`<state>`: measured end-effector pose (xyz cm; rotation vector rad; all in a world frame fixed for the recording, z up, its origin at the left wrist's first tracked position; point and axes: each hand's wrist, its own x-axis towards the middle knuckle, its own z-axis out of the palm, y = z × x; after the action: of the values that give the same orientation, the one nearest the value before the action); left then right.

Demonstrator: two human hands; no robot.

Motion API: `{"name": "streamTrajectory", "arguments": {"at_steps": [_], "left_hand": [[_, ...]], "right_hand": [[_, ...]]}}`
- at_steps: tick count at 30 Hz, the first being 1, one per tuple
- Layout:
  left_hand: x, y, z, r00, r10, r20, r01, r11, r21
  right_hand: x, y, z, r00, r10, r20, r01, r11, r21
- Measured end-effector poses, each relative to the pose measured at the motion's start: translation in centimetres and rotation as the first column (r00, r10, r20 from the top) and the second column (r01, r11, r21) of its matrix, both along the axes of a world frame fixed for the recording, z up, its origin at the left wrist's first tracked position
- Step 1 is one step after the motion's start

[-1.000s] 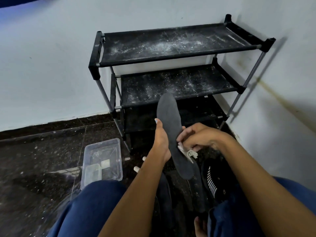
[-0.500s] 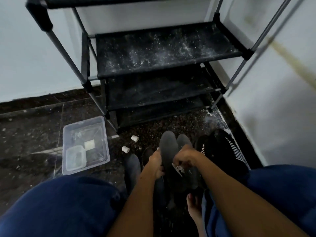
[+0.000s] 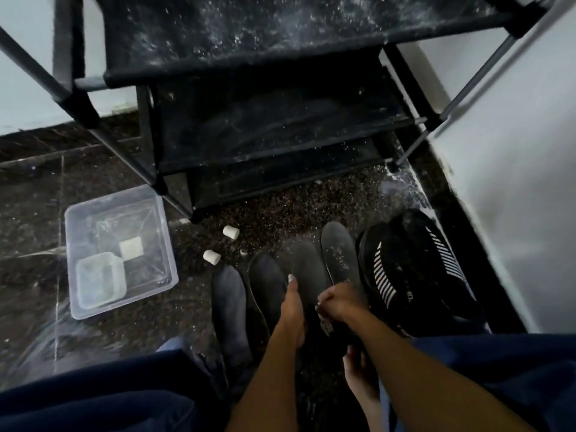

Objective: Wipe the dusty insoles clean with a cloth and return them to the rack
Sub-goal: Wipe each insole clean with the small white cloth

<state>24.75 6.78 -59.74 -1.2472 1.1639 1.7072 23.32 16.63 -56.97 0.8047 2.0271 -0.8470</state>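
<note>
Dark speckled stone floor (image 3: 280, 213) carries everything in view, with a white wall (image 3: 514, 182) on the right. Nearest, my knees in blue trousers (image 3: 93, 397) frame the lower edge, and a bare foot (image 3: 363, 381) shows between them. My left hand (image 3: 293, 307) grips the held insole (image 3: 307, 269) along its left edge, thumb extended up the side, fingers wrapped behind and hidden. My right hand (image 3: 338, 302) has its fingers curled tight on a small pale cloth (image 3: 325, 325), pressed against the lower part of that same insole; only a scrap of the cloth shows. Three more dark insoles lie on the floor: the leftmost insole (image 3: 229, 307), a second insole (image 3: 266, 285) just beside my left hand, and a dusty right insole (image 3: 339, 254) flecked with pale specks. Right of these sit black sneakers (image 3: 411, 266) with white stripes. Two small white cylinders (image 3: 230, 232) lie ahead of the insoles. To the left stands a clear plastic tub (image 3: 121, 254) holding a smaller clear container (image 3: 99, 280). Farthest, the black shoe rack (image 3: 265, 67) stands against the wall, its shelves coated in white dust.
</note>
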Motion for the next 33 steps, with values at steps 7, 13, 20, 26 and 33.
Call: {"name": "streamTrajectory", "arguments": {"at_steps": [7,13,20,26,33], "left_hand": [[-0.6,0.4,0.0,0.999,0.032,0.002,-0.032,0.999,0.009],[-0.4,0.9,-2.1,0.997,0.079,0.001,-0.079,0.995,-0.057],[-0.7,1.6,-0.3,0.999,0.018,0.027,-0.008,0.945,-0.328],[-0.9,4.5,1.2,0.970,-0.236,-0.056,0.187,0.874,-0.449],[0.1,4.9,1.6,0.403,-0.914,0.044,0.609,0.232,-0.759]], "right_hand": [[-0.3,-0.3,-2.1,0.999,-0.034,0.018,0.035,0.999,-0.041],[0.0,0.8,-2.7,0.994,-0.026,0.106,0.029,0.999,-0.023],[-0.1,2.8,-1.6,0.963,-0.266,-0.044,0.269,0.937,0.223],[0.1,4.0,-2.4,0.877,-0.475,-0.075,0.480,0.862,0.159],[0.4,4.0,-3.2,0.864,-0.499,-0.072,0.504,0.849,0.161]]}}
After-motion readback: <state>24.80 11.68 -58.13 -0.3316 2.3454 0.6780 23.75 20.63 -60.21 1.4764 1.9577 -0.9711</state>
